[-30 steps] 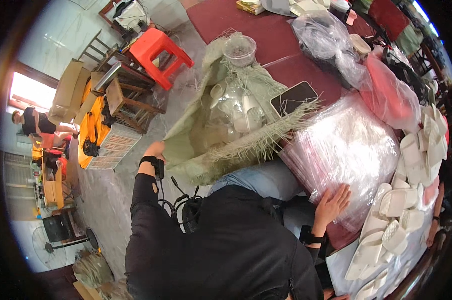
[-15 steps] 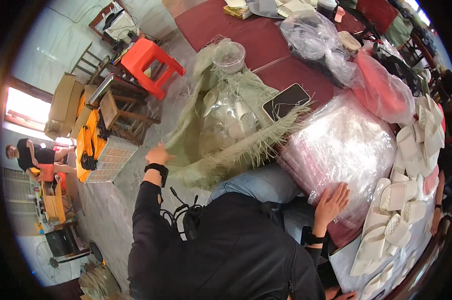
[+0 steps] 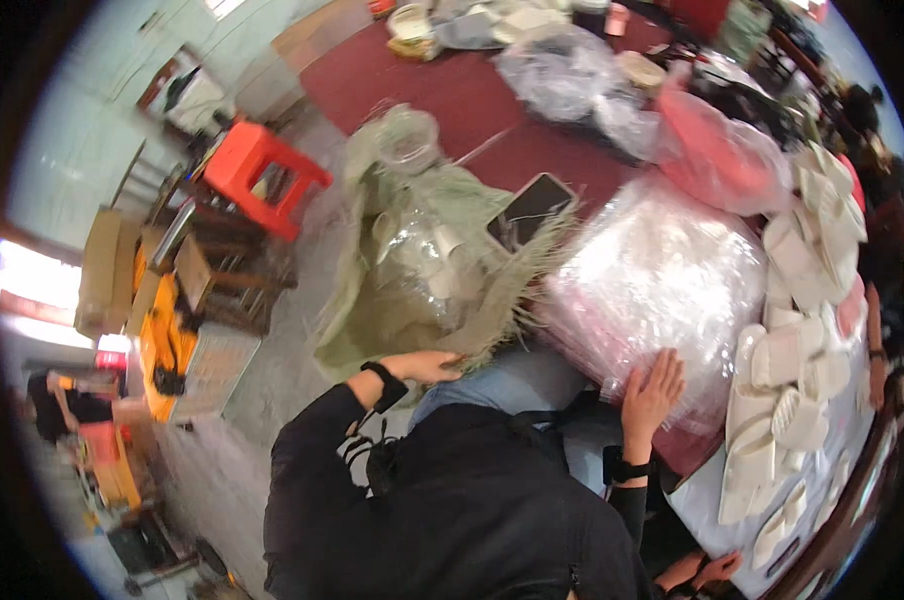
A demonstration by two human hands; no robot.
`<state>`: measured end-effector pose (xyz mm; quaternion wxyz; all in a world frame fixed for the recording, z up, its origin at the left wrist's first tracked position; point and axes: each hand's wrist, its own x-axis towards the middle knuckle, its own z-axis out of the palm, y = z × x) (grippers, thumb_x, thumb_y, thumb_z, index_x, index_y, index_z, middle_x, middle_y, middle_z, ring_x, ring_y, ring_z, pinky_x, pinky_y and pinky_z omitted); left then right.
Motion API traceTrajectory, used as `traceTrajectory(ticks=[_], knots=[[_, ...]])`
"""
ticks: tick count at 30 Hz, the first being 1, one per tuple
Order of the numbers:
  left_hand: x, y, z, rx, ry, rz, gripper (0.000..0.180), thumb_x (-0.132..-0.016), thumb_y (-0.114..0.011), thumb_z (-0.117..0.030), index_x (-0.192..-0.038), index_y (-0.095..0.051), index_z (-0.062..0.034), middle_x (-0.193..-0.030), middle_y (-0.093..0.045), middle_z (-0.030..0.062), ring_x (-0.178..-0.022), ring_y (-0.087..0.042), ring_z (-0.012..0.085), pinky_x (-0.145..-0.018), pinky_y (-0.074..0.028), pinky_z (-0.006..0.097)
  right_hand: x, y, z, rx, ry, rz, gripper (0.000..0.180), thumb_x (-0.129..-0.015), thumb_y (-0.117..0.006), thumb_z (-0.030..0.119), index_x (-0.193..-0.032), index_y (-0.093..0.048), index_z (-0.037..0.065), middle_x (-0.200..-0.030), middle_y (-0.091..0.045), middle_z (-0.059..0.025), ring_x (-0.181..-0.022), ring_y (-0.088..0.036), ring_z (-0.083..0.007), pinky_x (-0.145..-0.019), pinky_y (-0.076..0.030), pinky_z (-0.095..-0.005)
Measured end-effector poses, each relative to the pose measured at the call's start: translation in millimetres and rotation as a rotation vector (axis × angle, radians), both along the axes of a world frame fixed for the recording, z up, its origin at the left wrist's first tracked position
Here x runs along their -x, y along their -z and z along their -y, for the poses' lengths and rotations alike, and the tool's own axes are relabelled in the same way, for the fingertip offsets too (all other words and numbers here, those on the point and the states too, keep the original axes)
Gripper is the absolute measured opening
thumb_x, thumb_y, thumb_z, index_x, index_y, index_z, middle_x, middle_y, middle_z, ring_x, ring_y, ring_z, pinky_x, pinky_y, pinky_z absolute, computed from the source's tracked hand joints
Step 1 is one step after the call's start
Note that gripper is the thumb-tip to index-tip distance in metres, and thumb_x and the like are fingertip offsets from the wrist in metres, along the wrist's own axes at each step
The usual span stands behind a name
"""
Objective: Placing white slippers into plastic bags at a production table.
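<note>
My left hand (image 3: 427,366) is at the near edge of a green woven sack (image 3: 372,310) with frayed edges; its fingers are blurred, and whether they grip the sack is unclear. Inside the sack lie clear plastic-wrapped pale items (image 3: 422,255). With fingers stretched out, my right hand (image 3: 654,392) rests flat on the near edge of a stack of clear plastic bags (image 3: 662,270). A phone (image 3: 532,212) lies between the sack and the stack, partly under frayed strands. Behind it a clear round tub (image 3: 408,140) sits at the sack's far end.
Several cream slippers (image 3: 792,370) cover the right side, next to another person's hand (image 3: 720,568). Red and clear plastic bags (image 3: 717,155) lie on the dark red table (image 3: 372,75). A red stool (image 3: 262,175) and a wooden stool (image 3: 227,275) stand at left.
My left hand has moved right and nearer to me, from the sack's left side to its near edge. My right hand stays on the bag stack. The whole view has shifted somewhat.
</note>
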<state>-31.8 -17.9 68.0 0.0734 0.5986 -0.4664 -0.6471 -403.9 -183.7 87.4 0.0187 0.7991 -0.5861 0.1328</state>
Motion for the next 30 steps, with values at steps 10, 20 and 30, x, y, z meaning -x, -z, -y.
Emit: traceTrajectory(ticks=[10, 20, 30], knots=[[39.2, -102.8, 112.0, 0.632, 0.625, 0.648, 0.023, -0.085, -0.055, -0.02, -0.101, -0.061, -0.0039, -0.094, -0.061, 0.0183, -0.087, -0.058, 0.0359, -0.076, -0.046, 0.045, -21.4, -19.3, 0.1, -0.159, 0.034, 0.148, 0.06, -0.089, -0.052, 0.039, -0.137, -0.038, 0.006, -0.144, -0.033, -0.0172, -0.134, -0.027, -0.0363, -0.108, -0.021, -0.0511], [170.9, -80.4, 195.0, 1.399, 0.518, 0.352, 0.035, -0.084, -0.059, -0.022, -0.118, -0.06, -0.0155, -0.123, -0.05, 0.018, -0.113, -0.044, 0.0381, -0.094, -0.034, 0.05, -7.5, -28.2, 19.0, -0.128, -0.035, 0.82, 0.048, -0.085, -0.059, 0.025, -0.126, -0.048, 0.002, -0.123, -0.054, -0.0191, -0.115, -0.05, -0.0352, -0.099, -0.036, -0.0433], [168.4, -41.6, 191.0, 1.29, 0.581, 0.532, 0.047, -0.085, -0.057, -0.035, -0.131, -0.051, -0.0227, -0.143, -0.033, 0.0166, -0.132, -0.027, 0.0401, -0.107, -0.015, 0.058, 197.5, -74.9, 7.6, 0.75, 0.971, 0.322, 0.039, -0.082, -0.062, 0.026, -0.111, -0.056, 0.0, -0.103, -0.061, -0.0195, -0.103, -0.053, -0.0371, -0.09, -0.041, -0.0432]])
